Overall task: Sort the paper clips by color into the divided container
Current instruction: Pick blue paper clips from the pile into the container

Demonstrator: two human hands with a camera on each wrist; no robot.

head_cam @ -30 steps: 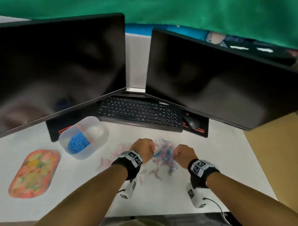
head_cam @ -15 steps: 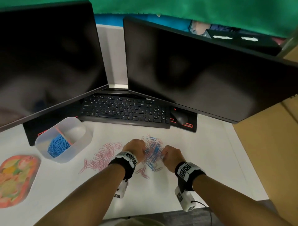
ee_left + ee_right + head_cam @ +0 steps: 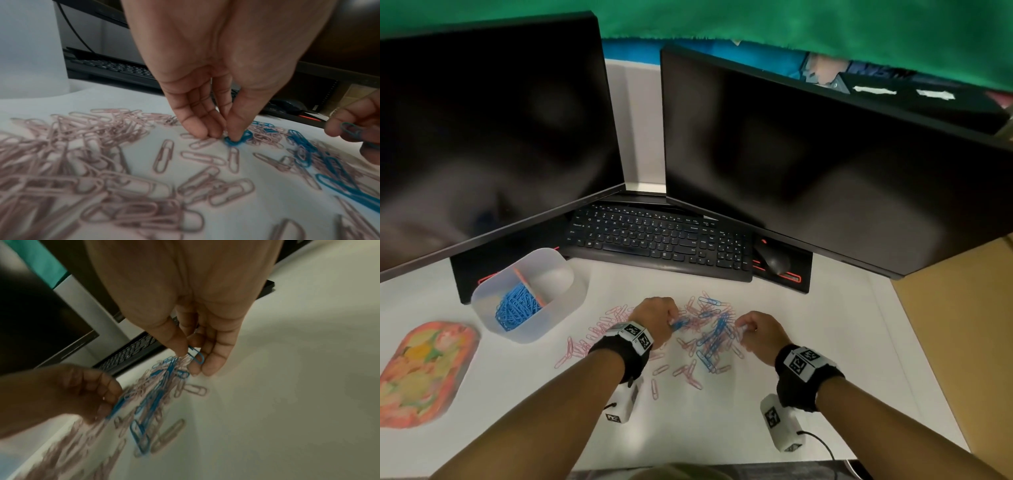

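Note:
A mixed pile of pink and blue paper clips [image 3: 709,330] lies on the white desk, with a mostly pink spread [image 3: 592,337] to its left. My left hand [image 3: 671,320] is at the pile's left edge, thumb and fingers pinching a blue clip [image 3: 236,139] against the desk. My right hand [image 3: 741,325] is at the pile's right edge and pinches another blue clip [image 3: 196,356] between thumb and fingers. The translucent divided container [image 3: 558,318] stands at the left. Blue clips [image 3: 517,306] fill its left compartment. No clips show in its right compartment.
Two dark monitors [image 3: 808,164] stand at the back over a black keyboard [image 3: 654,240] and mouse [image 3: 774,260]. A colourful mat [image 3: 421,370] lies at the far left. The desk's front edge [image 3: 722,467] runs just below my forearms.
Both hands have stayed at the mixed pile, fingers working among the clips. The head view has swung a little. The container has not moved.

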